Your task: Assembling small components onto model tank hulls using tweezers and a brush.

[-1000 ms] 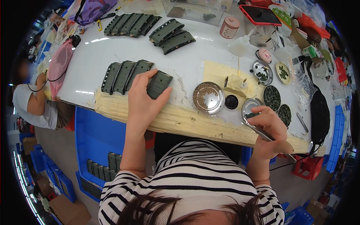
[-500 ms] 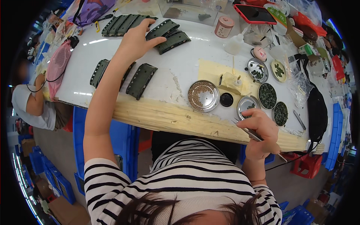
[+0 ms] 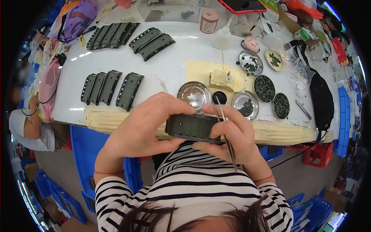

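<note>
In front of me at the table's near edge is a dark green curved piece (image 3: 190, 127) with ridged long edges and a small hole. My left hand (image 3: 143, 123) grips its left end between thumb and fingers. Around its right end close the fingers of my right hand (image 3: 240, 135), which also holds metal tweezers (image 3: 228, 144), points upward. Just beyond lie a round metal dish of brown grains (image 3: 185, 91), a small black round pot (image 3: 219, 97) and a metal dish with dark green bits (image 3: 245, 108). Similar curved pieces (image 3: 102, 88) rest in groups to the left.
A wood block (image 3: 221, 80) sits on yellow paper. Tins of dark green bits (image 3: 265, 89) stand at right, near a loose metal tool (image 3: 303, 110) and a black bag (image 3: 322, 104). A pink tin (image 3: 209, 22) and clear box (image 3: 162, 13) are at the back. Another person (image 3: 29, 127) sits at left.
My left hand has come back from the far curved pieces to the near edge and now holds one. My right hand, still with the tweezers, has moved left from the dish to that piece.
</note>
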### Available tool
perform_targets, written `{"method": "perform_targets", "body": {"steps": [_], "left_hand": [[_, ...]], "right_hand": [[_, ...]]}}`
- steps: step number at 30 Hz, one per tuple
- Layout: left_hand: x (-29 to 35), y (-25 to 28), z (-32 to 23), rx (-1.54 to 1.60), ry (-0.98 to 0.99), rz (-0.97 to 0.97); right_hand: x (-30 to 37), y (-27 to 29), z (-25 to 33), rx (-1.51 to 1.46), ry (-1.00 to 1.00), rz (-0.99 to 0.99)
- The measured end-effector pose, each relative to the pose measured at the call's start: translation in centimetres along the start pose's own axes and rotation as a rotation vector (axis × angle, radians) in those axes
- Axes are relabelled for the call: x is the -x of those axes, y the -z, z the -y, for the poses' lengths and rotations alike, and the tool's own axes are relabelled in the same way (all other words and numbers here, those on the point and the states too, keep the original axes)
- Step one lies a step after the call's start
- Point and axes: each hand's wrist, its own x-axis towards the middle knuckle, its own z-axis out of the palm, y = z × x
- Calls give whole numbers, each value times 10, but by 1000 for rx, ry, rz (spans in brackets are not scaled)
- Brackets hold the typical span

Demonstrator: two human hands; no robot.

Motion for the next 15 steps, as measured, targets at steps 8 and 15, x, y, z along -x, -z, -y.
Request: {"method": "perform_targets", "body": {"steps": [8,15], "left_hand": [[6,-88,4,1518,372,-400],[6,-89,5,1560,607,-476]], "right_hand": [[15,-16,4,184,9,-255],[30,21,-15,62,-135,-220]]}}
